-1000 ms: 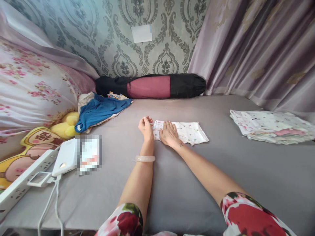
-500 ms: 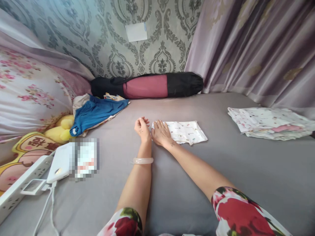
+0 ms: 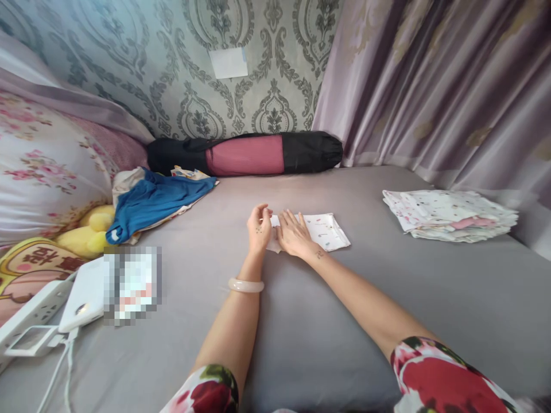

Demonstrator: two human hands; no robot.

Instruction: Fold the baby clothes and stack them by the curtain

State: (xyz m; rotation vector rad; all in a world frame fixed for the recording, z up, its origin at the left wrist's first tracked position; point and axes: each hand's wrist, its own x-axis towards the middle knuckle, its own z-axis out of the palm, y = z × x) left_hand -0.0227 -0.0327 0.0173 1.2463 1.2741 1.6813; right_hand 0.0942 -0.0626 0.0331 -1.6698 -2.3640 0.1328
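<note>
A folded white printed garment (image 3: 329, 231) lies flat on the grey sheet in front of me. My right hand (image 3: 295, 234) rests palm down across its left part, fingers stretched out. At the garment's left end is my left hand (image 3: 259, 228), its fingers curled in around the edge of the cloth. A strip of white fabric shows between the two hands. My left fingertips are partly hidden, and the right palm covers the cloth beneath it.
To the right lies a stack of folded printed clothes (image 3: 456, 215). Blue clothing (image 3: 161, 198) is heaped at left, near a yellow plush toy (image 3: 88, 232). A white power bank (image 3: 88, 292) and power strip (image 3: 37, 310) sit at front left. A black-and-pink rolled bag (image 3: 245, 155) lies along the wall.
My left hand has moved right to the garment's left end. My right hand has slid slightly right over the cloth, and less of it shows. The view has turned a little.
</note>
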